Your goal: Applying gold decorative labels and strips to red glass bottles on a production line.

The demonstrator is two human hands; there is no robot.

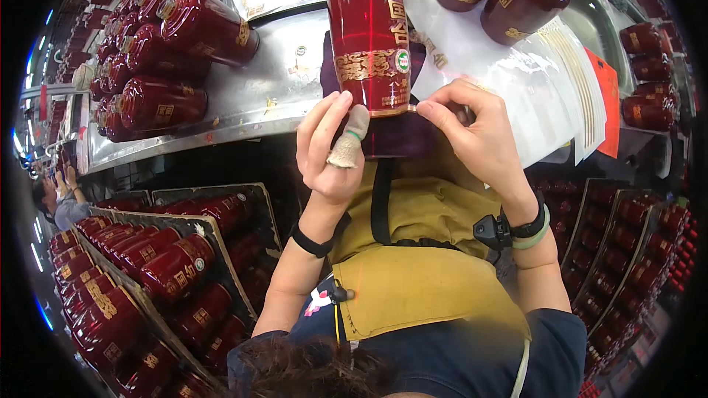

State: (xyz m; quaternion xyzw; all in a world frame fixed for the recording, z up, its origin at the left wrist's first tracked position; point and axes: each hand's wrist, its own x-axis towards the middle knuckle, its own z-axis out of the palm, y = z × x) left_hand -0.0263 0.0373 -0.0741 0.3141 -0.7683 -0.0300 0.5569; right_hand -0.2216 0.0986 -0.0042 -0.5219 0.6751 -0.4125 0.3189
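both hands work a red bottle: left hand open against it, right hand pinching its bottom rim.

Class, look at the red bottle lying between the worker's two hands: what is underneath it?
Under the red bottle lies a dark purple cloth on the metal table. The bottle covers most of the cloth's middle, so whatever lies there cannot be seen.

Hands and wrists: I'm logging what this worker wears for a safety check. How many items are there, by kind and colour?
Black wristband: 2
Pale green wristband: 1
Beige finger cover: 1
Total: 4
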